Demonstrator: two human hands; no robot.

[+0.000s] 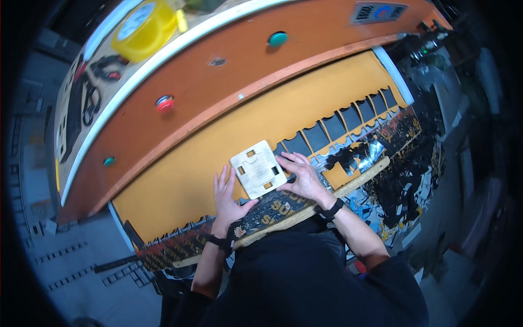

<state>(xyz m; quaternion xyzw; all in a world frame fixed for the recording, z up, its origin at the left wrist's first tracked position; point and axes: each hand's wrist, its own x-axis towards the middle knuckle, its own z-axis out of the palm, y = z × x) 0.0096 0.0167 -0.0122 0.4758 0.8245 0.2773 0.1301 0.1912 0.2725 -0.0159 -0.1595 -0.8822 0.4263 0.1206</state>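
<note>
A pale, square wooden template (257, 169) with several rectangular cutouts lies near the front edge of an orange-yellow sheet (185, 188). My right hand (306, 180) grips its right side, with the thumb at the lower corner and the fingers higher along the edge. My left hand (227, 200) rests flat at its left side. The fingers there are stretched out and the thumb is spread; whether they touch the template's edge I cannot tell. Right of the template, a row of cut-outs (335, 127) in the sheet shows a dark surface beneath.
An orange-brown panel with green (278, 39) and red (165, 103) push buttons rises behind the sheet. On the shelf above are a roll of yellow tape (144, 30) and scissors (91, 102). A worn printed board (272, 210) runs along the front. Scraps (406, 201) cover the floor at right.
</note>
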